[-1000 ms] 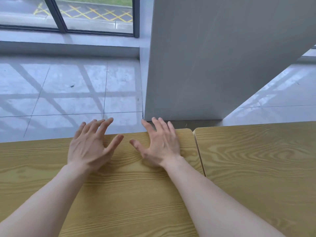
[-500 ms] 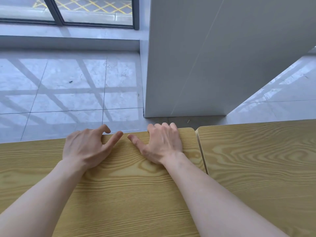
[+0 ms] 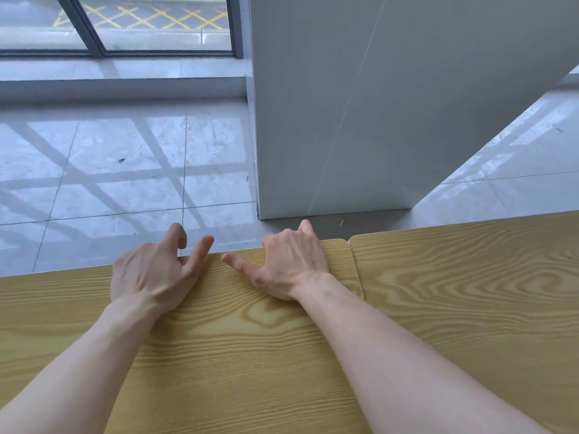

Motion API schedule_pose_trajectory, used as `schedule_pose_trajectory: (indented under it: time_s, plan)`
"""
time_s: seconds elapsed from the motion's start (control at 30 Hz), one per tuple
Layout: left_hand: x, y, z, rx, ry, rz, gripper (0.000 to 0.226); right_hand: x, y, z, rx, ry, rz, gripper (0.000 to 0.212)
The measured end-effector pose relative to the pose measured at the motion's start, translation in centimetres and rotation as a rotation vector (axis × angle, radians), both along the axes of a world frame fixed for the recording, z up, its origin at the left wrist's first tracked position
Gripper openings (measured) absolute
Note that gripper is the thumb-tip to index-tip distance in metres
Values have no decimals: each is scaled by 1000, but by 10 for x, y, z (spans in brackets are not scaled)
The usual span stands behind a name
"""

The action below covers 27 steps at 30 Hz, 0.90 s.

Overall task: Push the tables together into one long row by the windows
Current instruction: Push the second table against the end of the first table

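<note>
1. Half a second ago your fingers lay curled on the far edge of the table; your left hand now has them hooked over that edge with the index finger lifted and bent, thumb resting on top.
2. Your right hand has likewise wrapped further over the edge: its fingers fold down out of sight, only one fingertip pokes up, and the thumb lies flat, pointing left.
3. Both hands are closed around the far edge of the near table, close together, toward its right corner.
4. Since a second ago, when your hands lay flat and spread, the pillar's foot sits nearer the table edge.
5. The table is pale wood grain, its long axis running left to right, parallel to the window far ahead.
6. A second table stands just beside it on the right, in line, with a narrow seam between their rounded corners.
7. Beyond lies a glossy grey tiled floor, with a white pillar standing far right of centre.
</note>
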<state>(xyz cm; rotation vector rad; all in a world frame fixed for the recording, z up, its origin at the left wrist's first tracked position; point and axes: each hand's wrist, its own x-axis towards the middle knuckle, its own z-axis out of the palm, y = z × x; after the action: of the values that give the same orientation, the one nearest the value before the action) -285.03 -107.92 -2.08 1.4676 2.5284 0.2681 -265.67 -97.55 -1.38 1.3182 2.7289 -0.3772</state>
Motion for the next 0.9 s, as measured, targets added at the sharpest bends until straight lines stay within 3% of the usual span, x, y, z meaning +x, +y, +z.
schedule_pose_trajectory:
  time_s: [0.2,0.33,0.67,0.9]
  plan:
    - [-1,-1,-1,27,-12,35,64,-4,0,0,24,-16,19,85]
    - [-2,-2,-5,12,36,35,74,0,-2,-5,59,-18,-4,83]
    - [23,-44,-2,108,53,-43,69,20,-17,-16,98,127,-83,90]
    - [35,-66,14,95,68,-76,73,35,-31,-11,79,118,-94,75]
